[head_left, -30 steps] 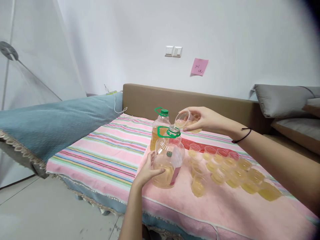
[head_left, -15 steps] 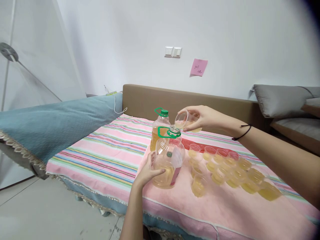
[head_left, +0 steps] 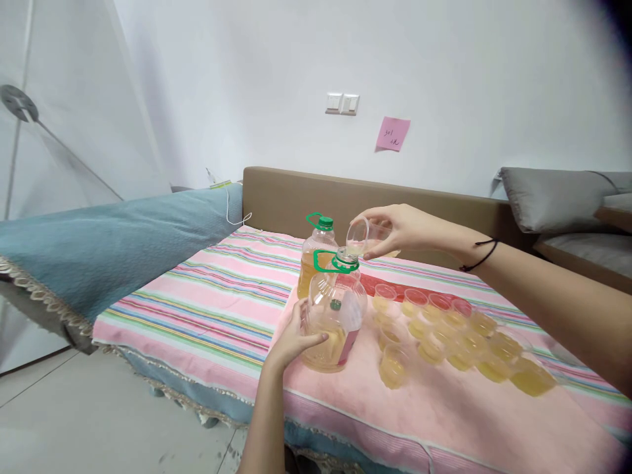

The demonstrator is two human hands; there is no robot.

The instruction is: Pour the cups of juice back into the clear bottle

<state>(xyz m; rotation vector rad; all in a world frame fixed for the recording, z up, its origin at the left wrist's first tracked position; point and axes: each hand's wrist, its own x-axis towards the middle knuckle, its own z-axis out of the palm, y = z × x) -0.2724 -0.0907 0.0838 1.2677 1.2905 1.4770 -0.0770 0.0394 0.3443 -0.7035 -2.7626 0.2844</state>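
Observation:
My right hand (head_left: 390, 230) grips a clear plastic cup (head_left: 358, 236), tipped on its side with its rim at the mouth of an uncapped jug (head_left: 336, 296). Some pale yellow liquid lies in the cup. The big clear jug has a green handle ring at its neck and yellow liquid in its lower part. My left hand (head_left: 296, 339) is wrapped round the jug's near left side, thumb across the front. Behind it stands a second jug (head_left: 310, 270) with a green cap, holding darker yellow liquid. To the right are several clear cups (head_left: 395, 365) of yellow liquid in rows.
Everything stands on a pink cloth (head_left: 444, 428) over a striped bedspread (head_left: 187, 289). A red strip (head_left: 415, 289) lies behind the cups. The brown headboard (head_left: 296, 191) rises at the back, with grey pillows (head_left: 557, 197) at right.
The right hand has raised the cup's base slightly, so it seems a little more tipped. My left hand keeps its hold on the jug.

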